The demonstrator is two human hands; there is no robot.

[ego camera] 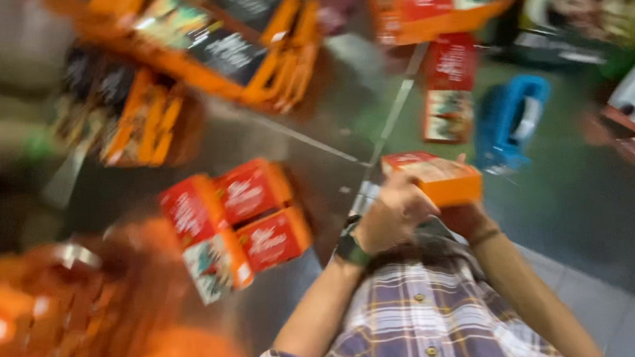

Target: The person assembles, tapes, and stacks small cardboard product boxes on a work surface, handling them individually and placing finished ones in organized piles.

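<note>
Both hands grip orange box (blurred).

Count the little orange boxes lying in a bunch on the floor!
3: one standing box at the left, one upper right, one below it. Blur may hide more.

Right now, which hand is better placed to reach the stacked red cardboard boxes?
Probably the left hand: it lies atop the orange rectangular carton, nearer the red cardboard boxes; the right hand props the carton underneath.
</note>
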